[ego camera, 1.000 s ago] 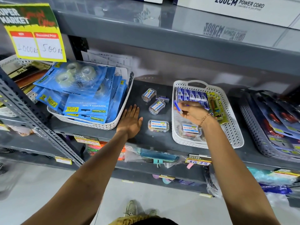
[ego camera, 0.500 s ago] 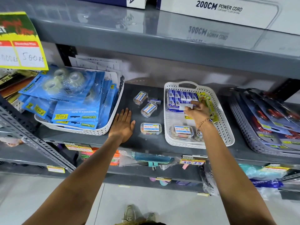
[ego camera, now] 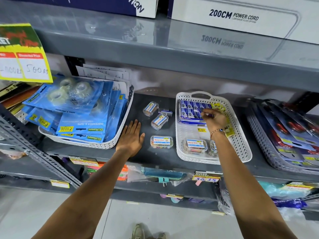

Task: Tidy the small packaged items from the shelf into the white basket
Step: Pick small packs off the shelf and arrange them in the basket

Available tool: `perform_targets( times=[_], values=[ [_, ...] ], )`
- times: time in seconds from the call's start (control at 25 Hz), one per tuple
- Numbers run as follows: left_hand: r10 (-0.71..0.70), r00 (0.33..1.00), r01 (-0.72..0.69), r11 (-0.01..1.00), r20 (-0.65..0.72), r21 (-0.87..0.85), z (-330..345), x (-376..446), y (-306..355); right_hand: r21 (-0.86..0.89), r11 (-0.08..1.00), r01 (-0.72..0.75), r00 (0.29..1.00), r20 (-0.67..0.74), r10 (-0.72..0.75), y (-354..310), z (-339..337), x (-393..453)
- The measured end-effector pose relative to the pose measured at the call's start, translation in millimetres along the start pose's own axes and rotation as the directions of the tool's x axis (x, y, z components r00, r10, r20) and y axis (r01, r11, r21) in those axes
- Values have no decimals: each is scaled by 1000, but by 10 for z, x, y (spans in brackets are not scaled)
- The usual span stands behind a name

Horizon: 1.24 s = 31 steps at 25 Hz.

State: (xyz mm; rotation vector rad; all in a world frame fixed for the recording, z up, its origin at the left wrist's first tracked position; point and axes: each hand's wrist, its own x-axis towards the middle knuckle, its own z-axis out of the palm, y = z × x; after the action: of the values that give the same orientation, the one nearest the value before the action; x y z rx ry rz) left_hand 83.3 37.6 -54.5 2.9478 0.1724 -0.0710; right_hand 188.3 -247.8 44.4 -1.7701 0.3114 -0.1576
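The white basket [ego camera: 241, 135] stands on the dark shelf, right of centre. Rows of small blue boxes [ego camera: 189, 109] fill its far end, and two clear plastic boxes [ego camera: 195, 145] lie at its near end. My right hand [ego camera: 214, 119] reaches into the basket, its fingertips pinched on a small blue box [ego camera: 200, 110] at the rows' right end. My left hand [ego camera: 132, 137] lies flat and open on the shelf left of the basket. Three clear plastic boxes [ego camera: 159, 121] and a small blue-grey box [ego camera: 166, 112] lie loose between my hands.
A white basket [ego camera: 103, 144] of blue tape packs stands at the left. A grey basket [ego camera: 264, 149] of carded red-handled items stands at the right. The upper shelf [ego camera: 172, 54] hangs low overhead. A slotted metal upright [ego camera: 34, 152] slants across the lower left.
My right hand has carried the small blue box from above the basket's left side to the rows of blue boxes at its far end. My left hand has stayed flat on the shelf.
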Motion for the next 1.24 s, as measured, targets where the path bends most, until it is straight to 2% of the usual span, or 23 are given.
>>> perform_targets(
  times=[0.08, 0.2, 0.28, 0.44, 0.48, 0.56, 0.6, 0.72, 0.84, 0.92, 1.04, 1.12, 1.24],
  values=[
    [-3, 1000, 3, 1000, 2, 5, 1, 7, 5, 133, 989, -65, 998, -3, 66, 17, -17, 8],
    [-7, 1000, 7, 1000, -3, 9, 1, 1, 8, 174, 981, -84, 996, 49, 76, 9, -22, 28],
    [-8, 1000, 8, 1000, -1, 8, -7, 0, 7, 166, 984, -66, 998, 31, 62, 22, -21, 55],
    [-9, 1000, 9, 1000, -5, 5, -18, -7, 18, -6, 1000, -22, 999, -31, 22, 72, -2, 112],
    [-9, 1000, 9, 1000, -3, 6, -16, -6, 17, -107, 994, 26, 999, -28, -29, 104, 15, 136],
    [-14, 1000, 14, 1000, 0, 6, -16, -8, 18, -334, 937, 101, 994, 69, -82, 149, 48, 117],
    [-16, 1000, 16, 1000, 2, 4, -17, -9, 18, -398, 912, 101, 995, 46, -90, 187, 74, 142],
    [-16, 1000, 16, 1000, -5, -6, -22, -16, 22, -456, 884, 104, 994, 8, -113, 150, 108, 66],
    [-13, 1000, 13, 1000, -4, -11, -37, -22, 33, -607, 780, 153, 988, 81, -131, 69, 111, -8],
    [-12, 1000, 12, 1000, 9, -11, -46, -25, 30, -664, 712, 228, 971, 97, -221, -33, 163, -57],
    [0, 1000, 0, 999, 19, -34, -61, -37, 26, -607, 659, 444, 895, 265, -358, -182, 433, -72],
    [3, 1000, -2, 999, 6, -41, -60, -52, 21, -555, 634, 539, 840, 400, -365, -262, 698, -82],
    [-4, 1000, 4, 999, -15, -33, -77, -63, 39, -556, 559, 615, 784, 510, -355, -292, 1064, -78]
  ],
)
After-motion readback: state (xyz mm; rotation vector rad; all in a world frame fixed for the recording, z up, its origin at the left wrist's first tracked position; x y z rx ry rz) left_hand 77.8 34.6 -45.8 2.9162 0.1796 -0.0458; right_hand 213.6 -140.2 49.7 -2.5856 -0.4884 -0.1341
